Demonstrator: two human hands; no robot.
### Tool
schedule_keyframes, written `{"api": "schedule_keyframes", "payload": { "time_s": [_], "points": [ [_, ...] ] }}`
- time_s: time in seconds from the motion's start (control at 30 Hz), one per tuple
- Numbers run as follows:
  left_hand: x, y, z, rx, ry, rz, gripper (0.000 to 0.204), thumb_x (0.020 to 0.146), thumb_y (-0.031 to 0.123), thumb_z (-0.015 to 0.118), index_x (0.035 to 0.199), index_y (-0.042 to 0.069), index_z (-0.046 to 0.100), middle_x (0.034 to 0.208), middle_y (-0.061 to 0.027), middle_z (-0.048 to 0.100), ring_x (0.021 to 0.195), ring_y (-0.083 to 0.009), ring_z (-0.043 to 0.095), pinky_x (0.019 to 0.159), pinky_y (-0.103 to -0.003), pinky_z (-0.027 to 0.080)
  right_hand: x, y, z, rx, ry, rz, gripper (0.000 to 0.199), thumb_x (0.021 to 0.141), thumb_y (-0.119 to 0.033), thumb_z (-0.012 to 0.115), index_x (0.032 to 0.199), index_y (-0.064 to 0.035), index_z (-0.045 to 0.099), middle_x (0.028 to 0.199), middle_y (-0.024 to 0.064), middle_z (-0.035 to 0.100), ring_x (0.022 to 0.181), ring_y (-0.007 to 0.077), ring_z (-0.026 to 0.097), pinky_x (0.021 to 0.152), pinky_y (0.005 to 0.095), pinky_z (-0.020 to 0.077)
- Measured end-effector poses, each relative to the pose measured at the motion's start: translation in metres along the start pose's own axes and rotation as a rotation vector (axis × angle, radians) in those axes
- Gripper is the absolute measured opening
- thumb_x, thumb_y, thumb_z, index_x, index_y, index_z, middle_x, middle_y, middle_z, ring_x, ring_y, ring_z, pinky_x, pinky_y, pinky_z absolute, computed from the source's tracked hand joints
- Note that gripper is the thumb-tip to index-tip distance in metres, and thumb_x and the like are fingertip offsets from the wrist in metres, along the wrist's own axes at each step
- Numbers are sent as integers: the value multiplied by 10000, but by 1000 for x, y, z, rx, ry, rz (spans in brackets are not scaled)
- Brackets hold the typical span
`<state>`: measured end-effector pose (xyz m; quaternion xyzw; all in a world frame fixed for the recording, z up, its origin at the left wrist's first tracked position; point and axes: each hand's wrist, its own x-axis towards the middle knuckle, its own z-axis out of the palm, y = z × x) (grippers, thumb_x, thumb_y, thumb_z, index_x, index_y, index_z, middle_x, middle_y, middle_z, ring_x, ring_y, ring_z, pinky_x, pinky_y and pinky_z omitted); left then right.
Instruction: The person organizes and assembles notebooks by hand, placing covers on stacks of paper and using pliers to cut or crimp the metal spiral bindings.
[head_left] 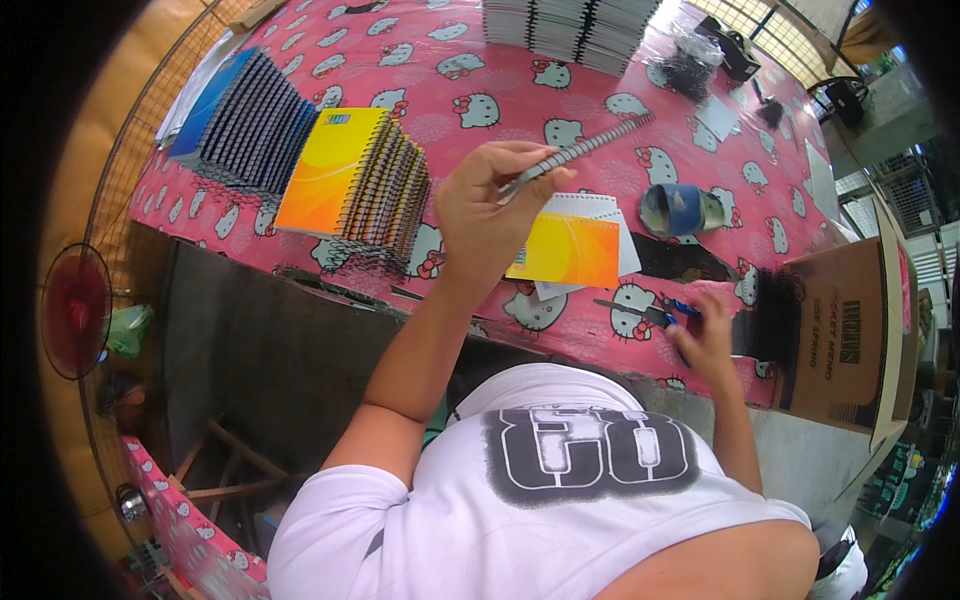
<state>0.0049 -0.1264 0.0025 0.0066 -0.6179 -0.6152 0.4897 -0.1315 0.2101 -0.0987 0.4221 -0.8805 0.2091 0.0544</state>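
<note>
My left hand (492,205) is raised over the table, pinching a thin spiral-bound notebook (585,150) seen almost edge-on, its wire coil up and to the right. At the table's near edge, my right hand (705,335) has its fingers curled round the blue handles of a hand tool (655,315). The tool has a dark pointed end toward the left; whether it is scissors or pliers I cannot tell. Between the hands lies a yellow-orange notebook (570,250) on some white coil-edged sheets (585,207).
To the left stand stacks of yellow notebooks (335,170) and blue notebooks (215,110). White coil-bound stacks (565,30) rise at the back. A blue roll-like object (672,210) lies right of centre. On the right are a black ribbed pile (775,310) and a cardboard box (840,330).
</note>
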Motion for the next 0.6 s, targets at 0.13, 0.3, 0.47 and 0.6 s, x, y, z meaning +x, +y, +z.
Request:
{"api": "schedule_keyframes", "payload": {
  "time_s": [0.13, 0.3, 0.47, 0.6],
  "points": [
    [3, 10, 7, 120, 84, 111, 195, 773, -70, 729, 907, -21, 597, 989, -153, 643, 907, -157, 629, 778, -253, 519, -21, -22, 11, -73, 83, 62, 491, 793, -209, 697, 1223, -28, 542, 1134, 171, 540, 1077, 344, 504, 950, 445, 376],
    [-3, 13, 10, 367, 45, 292, 195, 758, -22, 758, 879, -26, 606, 909, -145, 657, 800, -170, 653, 686, -256, 536, 64, -126, -52, 508, 207, 28, 430, 797, -108, 674, 1202, -20, 558, 1074, 162, 576, 995, 313, 548, 859, 396, 440],
    [-7, 26, 17, 364, 43, 340, 187, 753, -32, 757, 863, -27, 605, 908, -153, 659, 777, -185, 662, 673, -263, 545, 106, -187, -76, 417, 305, -369, 484, 725, -133, 732, 1177, -49, 579, 1080, 151, 573, 968, 317, 543, 843, 413, 436],
    [-13, 29, 10, 455, 75, 341, 142, 779, -55, 717, 877, -18, 621, 953, -181, 656, 840, -246, 683, 718, -291, 565, 108, -190, -72, 416, 268, -388, 491, 734, -180, 744, 1181, -62, 579, 1102, 145, 565, 989, 321, 532, 869, 420, 420]
  ]
}}
